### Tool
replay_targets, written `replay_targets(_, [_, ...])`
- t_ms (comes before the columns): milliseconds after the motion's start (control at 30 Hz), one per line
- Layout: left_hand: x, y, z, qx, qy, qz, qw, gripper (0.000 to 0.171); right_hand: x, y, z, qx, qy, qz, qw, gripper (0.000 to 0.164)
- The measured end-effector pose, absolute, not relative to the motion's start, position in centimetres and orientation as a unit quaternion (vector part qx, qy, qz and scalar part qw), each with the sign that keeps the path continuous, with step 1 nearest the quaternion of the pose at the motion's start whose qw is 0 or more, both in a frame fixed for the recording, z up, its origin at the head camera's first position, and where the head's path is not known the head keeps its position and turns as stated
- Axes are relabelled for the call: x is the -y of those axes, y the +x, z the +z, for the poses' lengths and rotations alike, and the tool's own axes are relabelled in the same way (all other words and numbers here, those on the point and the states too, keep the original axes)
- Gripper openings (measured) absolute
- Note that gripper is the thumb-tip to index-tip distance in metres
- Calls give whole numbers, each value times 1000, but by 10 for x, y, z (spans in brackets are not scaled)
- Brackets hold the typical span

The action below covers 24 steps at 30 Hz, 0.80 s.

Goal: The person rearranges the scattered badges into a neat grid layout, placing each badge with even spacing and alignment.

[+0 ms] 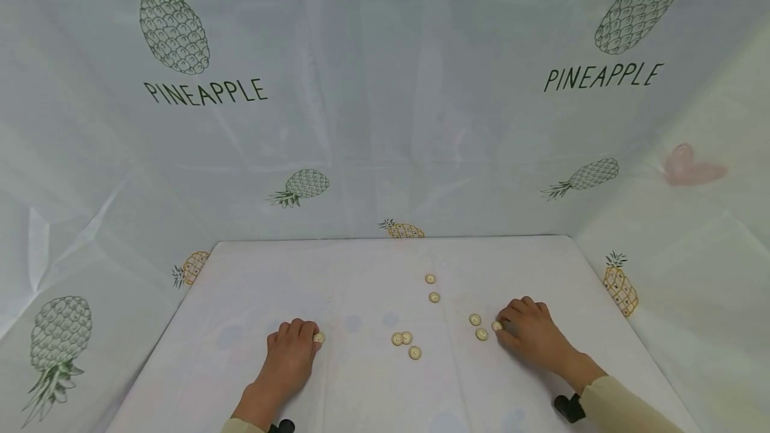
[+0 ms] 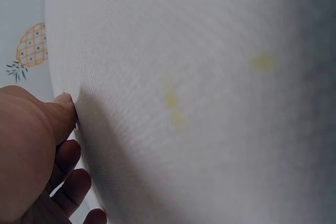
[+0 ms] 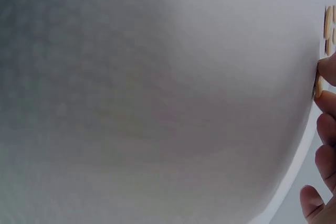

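Observation:
On the left part of the white tabletop, my left hand [image 1: 293, 353] pinches a round cream-coloured button [image 1: 319, 337] at its edge, thumb and index finger against it. In the left wrist view the thumb [image 2: 64, 116] presses down to the cloth, and the button is hidden. My right hand [image 1: 535, 333], at the right, holds a matching button [image 1: 496, 326]. In the right wrist view that button [image 3: 318, 84] shows edge-on between thumb and index fingertip, low at the table surface. Just left of it lie two loose buttons, one [image 1: 475, 319] behind the other [image 1: 482, 334].
Mid-table, two buttons [image 1: 397, 339] sit side by side with a third button [image 1: 415, 353] nearer me. Farther back are two more, a rear button [image 1: 430, 278] and a front button [image 1: 434, 297]. A pineapple-printed curtain [image 1: 385, 99] rises behind the white table [image 1: 361, 266] and at both sides.

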<state>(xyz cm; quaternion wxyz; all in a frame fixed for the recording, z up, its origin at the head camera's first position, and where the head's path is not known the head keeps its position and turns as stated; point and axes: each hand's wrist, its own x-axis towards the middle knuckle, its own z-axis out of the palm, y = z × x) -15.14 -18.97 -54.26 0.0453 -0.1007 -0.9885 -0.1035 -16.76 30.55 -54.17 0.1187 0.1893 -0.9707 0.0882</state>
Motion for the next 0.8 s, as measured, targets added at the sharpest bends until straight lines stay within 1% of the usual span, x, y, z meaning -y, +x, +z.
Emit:
replay_targets(133, [190,-151,-542,989,-101,-104,39,20,-306,-167,-541,970,192,80,129,18])
replay_targets(367, [191,-152,-542,989,-96,-108,28,19,-308,-169,-543,968,195,87,131,17])
replay_targets(567, [190,-154,-545,989,-94,-109,25,20,-307,-175,-542,967,200,80,135,21])
replay_targets(800, [190,-153,-543,989,-94,-112,20,20,-285,-189,-531,963,200,101,147,23])
